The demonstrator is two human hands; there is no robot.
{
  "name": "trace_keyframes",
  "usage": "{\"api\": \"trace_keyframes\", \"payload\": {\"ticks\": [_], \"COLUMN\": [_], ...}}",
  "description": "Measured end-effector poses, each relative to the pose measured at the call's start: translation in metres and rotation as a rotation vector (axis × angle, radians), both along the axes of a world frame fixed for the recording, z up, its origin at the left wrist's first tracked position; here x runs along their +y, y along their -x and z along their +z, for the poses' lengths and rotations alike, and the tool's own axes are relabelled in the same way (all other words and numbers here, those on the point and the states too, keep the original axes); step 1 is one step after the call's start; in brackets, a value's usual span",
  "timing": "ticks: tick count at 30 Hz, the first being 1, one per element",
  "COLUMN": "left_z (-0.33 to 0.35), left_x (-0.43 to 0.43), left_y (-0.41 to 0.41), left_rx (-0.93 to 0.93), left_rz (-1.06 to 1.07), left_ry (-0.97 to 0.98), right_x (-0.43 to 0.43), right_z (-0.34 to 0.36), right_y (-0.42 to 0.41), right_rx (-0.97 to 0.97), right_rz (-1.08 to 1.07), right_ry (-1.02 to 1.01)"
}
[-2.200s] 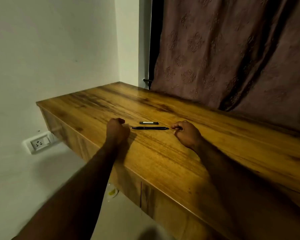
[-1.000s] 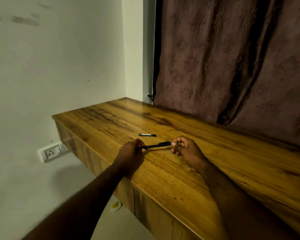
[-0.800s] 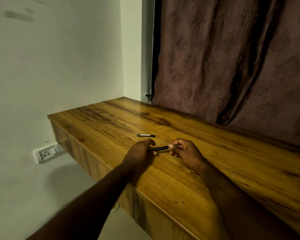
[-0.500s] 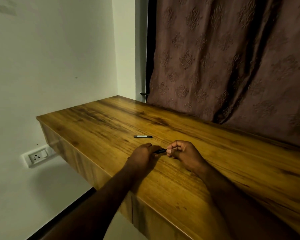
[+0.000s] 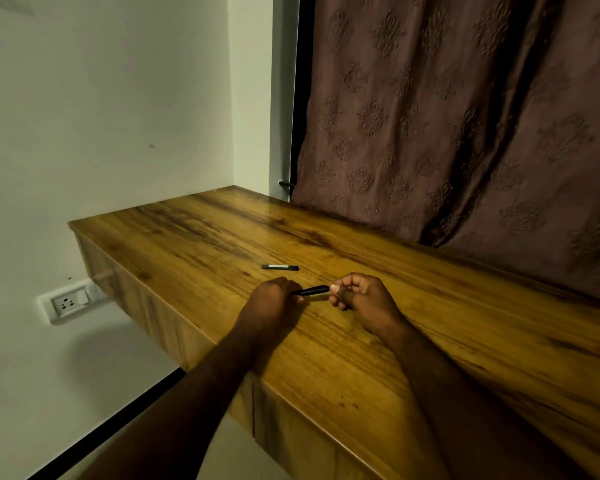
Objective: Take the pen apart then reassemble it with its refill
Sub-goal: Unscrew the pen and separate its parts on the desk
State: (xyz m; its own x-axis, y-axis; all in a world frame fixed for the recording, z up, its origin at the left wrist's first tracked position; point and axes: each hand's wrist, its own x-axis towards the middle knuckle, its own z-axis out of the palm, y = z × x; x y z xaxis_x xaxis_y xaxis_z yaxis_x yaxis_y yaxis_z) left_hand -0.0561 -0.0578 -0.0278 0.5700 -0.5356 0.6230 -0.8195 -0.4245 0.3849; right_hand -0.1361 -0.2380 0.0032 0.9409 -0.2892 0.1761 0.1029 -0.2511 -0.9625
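A slim black pen (image 5: 313,290) is held just above the wooden desk (image 5: 378,348), between my two hands. My left hand (image 5: 272,301) grips its left end, with the fingers curled round it and hiding that end. My right hand (image 5: 361,301) pinches the right end between thumb and fingers. Only a short middle stretch of the pen shows. A small black piece with a pale strip (image 5: 280,267), perhaps the pen's cap, lies flat on the desk just beyond my hands.
The desk's front edge runs diagonally below my forearms, with its left end near a white wall. A brown patterned curtain (image 5: 465,116) hangs behind the desk. A wall socket (image 5: 66,304) sits low on the left wall.
The pen lay on the desk between my hands. Both hands have since picked it up and closed in along it, so less of it shows. The small black piece has not moved.
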Motion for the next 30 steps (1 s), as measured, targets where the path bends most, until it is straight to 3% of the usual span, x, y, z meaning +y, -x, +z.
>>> {"api": "trace_keyframes", "payload": {"ticks": [30], "left_z": [0.0090], "left_x": [-0.0004], "left_y": [0.0079], "left_rx": [-0.011], "left_rz": [0.009], "left_ry": [0.023], "right_x": [-0.0071], "right_z": [0.0044], "right_y": [-0.0002], "right_rx": [0.020], "right_rz": [0.035], "right_ry": [-0.133]}}
